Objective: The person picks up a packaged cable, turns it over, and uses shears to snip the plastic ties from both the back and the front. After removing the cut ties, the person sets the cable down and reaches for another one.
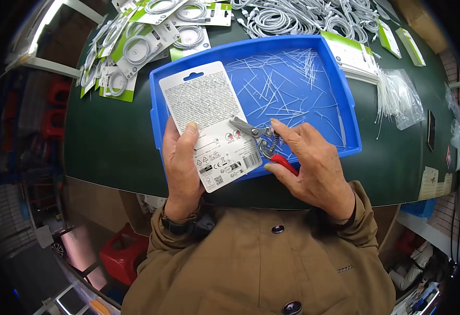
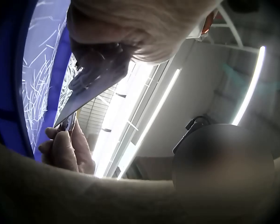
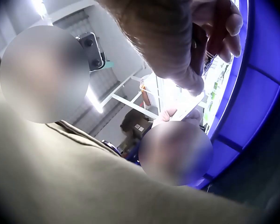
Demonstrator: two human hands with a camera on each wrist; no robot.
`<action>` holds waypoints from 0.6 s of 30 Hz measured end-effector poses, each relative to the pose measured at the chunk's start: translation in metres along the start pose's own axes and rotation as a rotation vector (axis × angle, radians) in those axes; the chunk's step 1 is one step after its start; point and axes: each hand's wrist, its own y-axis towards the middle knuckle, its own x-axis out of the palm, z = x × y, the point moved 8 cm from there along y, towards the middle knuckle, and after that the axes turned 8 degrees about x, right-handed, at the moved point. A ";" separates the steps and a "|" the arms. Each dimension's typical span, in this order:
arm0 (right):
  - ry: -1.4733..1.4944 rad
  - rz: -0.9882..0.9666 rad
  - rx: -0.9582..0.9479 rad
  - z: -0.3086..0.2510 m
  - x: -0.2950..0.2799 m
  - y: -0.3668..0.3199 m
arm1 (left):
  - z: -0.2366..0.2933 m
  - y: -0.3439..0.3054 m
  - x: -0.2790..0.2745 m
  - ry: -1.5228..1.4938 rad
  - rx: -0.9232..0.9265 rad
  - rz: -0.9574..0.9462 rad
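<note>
One blue tray (image 1: 349, 110): white offcuts (image 1: 282, 89) inside.
Left hand (image 1: 180, 168): pinches white card (image 1: 209, 115) at tray's 7 o'clock.
Right hand (image 1: 314, 168): grips red-handled snips (image 1: 264, 139), blades at card's 3 o'clock.

The white backing card (image 1: 209, 115), gripped in the left hand (image 1: 182, 168), shows dense print, a hang slot at its far end and symbols and barcodes at its near end. It tilts over the near left corner of the blue tray (image 1: 293, 42). The red-handled snips (image 1: 264, 142), with a bare spring, point their metal blades left at the card's right edge.
</note>
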 end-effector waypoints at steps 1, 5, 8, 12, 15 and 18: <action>-0.003 0.005 0.003 0.000 0.001 0.000 | -0.002 -0.001 0.000 0.014 0.004 -0.006; -0.040 0.049 -0.006 -0.001 0.003 -0.001 | -0.005 -0.003 0.001 0.004 0.012 -0.021; 0.007 0.054 0.007 0.001 0.004 -0.002 | -0.009 -0.003 0.002 -0.006 0.015 -0.019; 0.072 0.000 0.074 0.005 0.005 -0.002 | -0.010 -0.005 0.006 0.002 0.018 -0.024; -0.015 0.053 0.029 0.001 -0.001 -0.003 | -0.014 -0.006 0.008 -0.016 0.045 -0.026; -0.007 0.101 -0.004 0.000 -0.004 -0.006 | -0.014 -0.009 0.012 -0.054 0.067 -0.052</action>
